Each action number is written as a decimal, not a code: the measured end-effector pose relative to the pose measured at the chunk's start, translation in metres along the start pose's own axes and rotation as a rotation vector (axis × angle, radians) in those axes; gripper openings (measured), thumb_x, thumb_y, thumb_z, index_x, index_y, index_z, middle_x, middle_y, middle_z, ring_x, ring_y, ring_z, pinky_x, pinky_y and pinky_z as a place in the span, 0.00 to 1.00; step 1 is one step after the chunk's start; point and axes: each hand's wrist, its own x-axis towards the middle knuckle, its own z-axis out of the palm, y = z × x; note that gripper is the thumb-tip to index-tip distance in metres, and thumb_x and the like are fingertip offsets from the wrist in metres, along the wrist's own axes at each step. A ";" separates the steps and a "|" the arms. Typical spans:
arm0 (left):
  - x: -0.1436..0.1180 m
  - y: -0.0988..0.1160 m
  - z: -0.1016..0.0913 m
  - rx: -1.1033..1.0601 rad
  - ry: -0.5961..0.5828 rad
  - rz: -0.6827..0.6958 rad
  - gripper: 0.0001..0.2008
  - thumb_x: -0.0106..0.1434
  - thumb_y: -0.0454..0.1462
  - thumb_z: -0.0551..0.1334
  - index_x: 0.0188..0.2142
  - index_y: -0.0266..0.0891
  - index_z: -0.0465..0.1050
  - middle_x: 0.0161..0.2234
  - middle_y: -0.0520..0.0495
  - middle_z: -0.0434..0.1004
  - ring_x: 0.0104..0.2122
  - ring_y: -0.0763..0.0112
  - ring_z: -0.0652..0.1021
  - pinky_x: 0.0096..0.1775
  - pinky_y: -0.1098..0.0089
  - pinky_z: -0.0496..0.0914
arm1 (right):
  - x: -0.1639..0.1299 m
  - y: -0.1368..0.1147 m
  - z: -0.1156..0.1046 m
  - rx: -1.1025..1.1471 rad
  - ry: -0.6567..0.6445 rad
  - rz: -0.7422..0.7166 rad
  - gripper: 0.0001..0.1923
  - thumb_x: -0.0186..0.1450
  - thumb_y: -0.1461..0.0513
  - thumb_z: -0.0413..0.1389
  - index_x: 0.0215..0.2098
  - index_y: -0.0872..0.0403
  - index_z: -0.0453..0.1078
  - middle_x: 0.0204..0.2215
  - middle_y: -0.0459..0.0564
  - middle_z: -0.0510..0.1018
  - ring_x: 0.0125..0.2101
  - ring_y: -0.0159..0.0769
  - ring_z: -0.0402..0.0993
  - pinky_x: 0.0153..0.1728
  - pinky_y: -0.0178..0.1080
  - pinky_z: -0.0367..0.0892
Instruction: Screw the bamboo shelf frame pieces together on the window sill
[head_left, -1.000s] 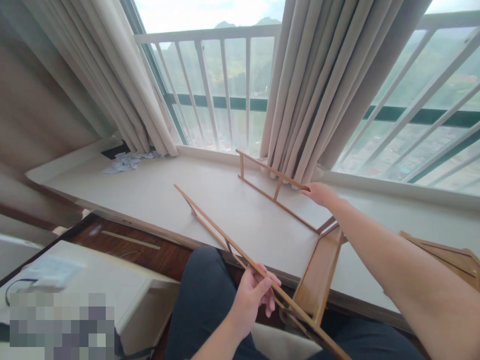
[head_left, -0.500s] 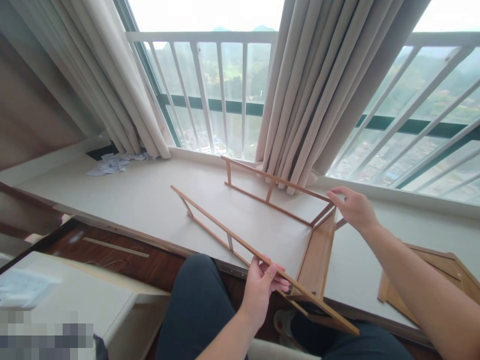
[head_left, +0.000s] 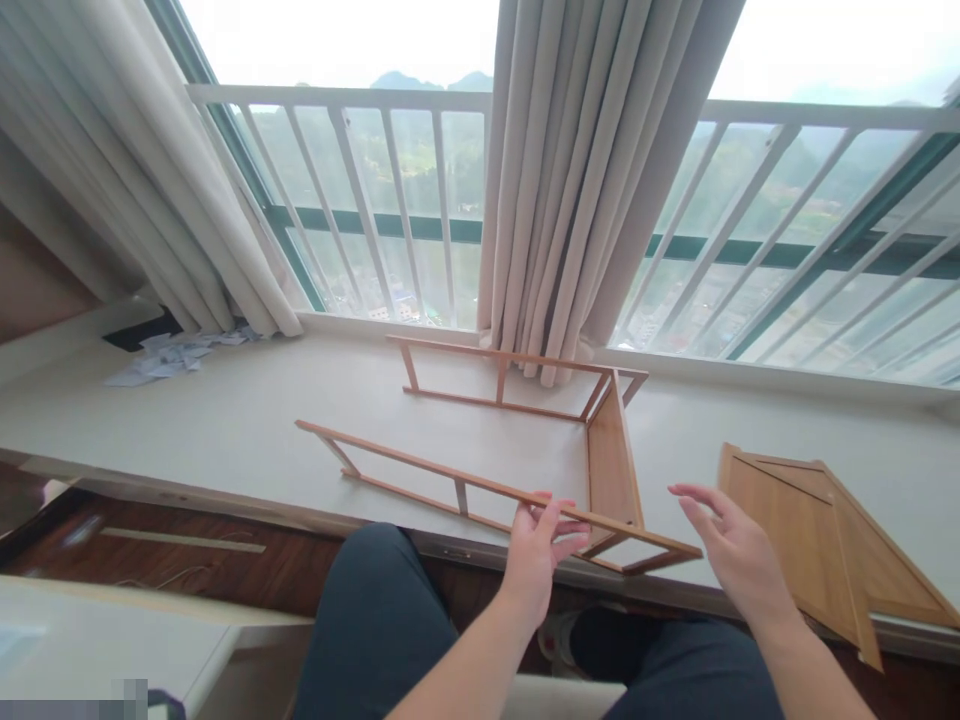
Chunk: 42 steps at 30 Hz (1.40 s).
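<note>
A partly assembled wooden shelf rack lies on its side on the white window ledge. Its near side frame [head_left: 420,464] reaches the ledge's front edge, and my left hand [head_left: 534,560] grips its upper rail. The far side frame [head_left: 500,382] is by the curtain. A wooden shelf board [head_left: 609,462] joins the two frames towards their right ends. My right hand [head_left: 735,555] hovers just right of the near frame's end, fingers apart and holding nothing. Beyond it lie flat wooden panels [head_left: 787,520], overlapping, with one corner over the ledge's edge.
Crumpled white papers [head_left: 161,358] lie at the ledge's left end. Grey curtains [head_left: 562,200] hang at the windows, behind a white railing [head_left: 337,97]. A white surface [head_left: 112,650] stands at lower left, above the dark wooden floor [head_left: 247,570].
My right hand has let go of the far frame's right end and come down towards me. The near frame's right end has risen in view, with my left hand still on it. The view has shifted right.
</note>
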 end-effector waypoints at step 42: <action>-0.018 0.112 -0.111 1.630 0.234 1.258 0.17 0.68 0.41 0.56 0.55 0.43 0.69 0.58 0.40 0.71 0.62 0.54 0.67 0.62 0.52 0.58 | -0.046 0.152 0.017 0.674 0.458 0.985 0.20 0.65 0.44 0.54 0.32 0.51 0.60 0.22 0.43 0.66 0.17 0.28 0.55 0.16 0.32 0.51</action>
